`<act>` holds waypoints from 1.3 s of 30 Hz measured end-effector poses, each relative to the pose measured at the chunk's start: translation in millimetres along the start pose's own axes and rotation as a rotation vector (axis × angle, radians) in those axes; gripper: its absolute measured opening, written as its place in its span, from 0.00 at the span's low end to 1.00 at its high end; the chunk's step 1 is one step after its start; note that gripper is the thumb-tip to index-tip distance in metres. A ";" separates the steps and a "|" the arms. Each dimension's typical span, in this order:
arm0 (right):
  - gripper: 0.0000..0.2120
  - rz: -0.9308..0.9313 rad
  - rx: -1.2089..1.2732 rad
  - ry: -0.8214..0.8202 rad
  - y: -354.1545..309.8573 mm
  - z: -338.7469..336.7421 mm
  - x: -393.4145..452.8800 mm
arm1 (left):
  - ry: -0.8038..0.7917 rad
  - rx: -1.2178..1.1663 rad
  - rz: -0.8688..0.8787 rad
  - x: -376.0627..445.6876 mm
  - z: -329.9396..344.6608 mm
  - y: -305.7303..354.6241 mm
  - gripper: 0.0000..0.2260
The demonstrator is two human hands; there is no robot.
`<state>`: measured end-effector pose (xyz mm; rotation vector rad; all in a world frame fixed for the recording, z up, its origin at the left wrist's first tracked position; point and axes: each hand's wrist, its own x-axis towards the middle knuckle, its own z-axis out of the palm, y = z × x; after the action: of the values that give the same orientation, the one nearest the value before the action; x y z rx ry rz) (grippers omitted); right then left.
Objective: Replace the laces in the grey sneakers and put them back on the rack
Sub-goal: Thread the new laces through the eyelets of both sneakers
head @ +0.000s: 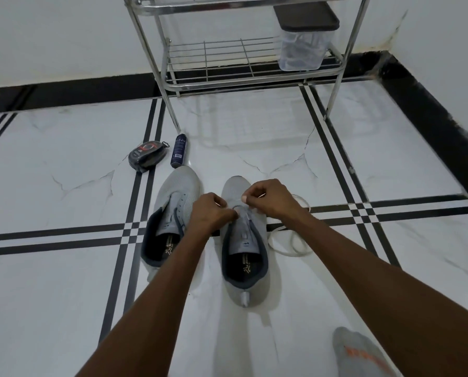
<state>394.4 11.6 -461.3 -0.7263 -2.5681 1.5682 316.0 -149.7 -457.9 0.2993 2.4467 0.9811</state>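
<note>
Head view: both grey mesh sneakers stand mid-floor before the steel wire rack. Left hand and right hand pinch the white lace, seemingly at the lowest eyelets; slack could pull unevenly or slip out.

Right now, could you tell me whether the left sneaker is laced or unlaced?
Unlaced: the left sneaker shows bare eyelets and an open tongue; no lace crosses it.
</note>
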 end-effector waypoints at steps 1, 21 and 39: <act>0.03 -0.007 -0.022 -0.010 -0.8 5.6 -0.6 | 0.030 -0.002 0.004 -2.6 0.9 -0.9 0.08; 0.07 -0.124 -0.361 -0.034 2.4 32.9 -5.6 | 0.056 -0.313 0.017 -3.2 12.8 -31.7 0.07; 0.07 -0.169 -0.564 -0.050 8.4 38.6 -1.9 | 0.154 -0.064 0.189 -11.5 24.1 -10.8 0.08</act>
<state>388.5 -18.1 -486.8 -0.4750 -3.0395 0.8216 338.0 -147.5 -476.4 0.4550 2.5549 1.2004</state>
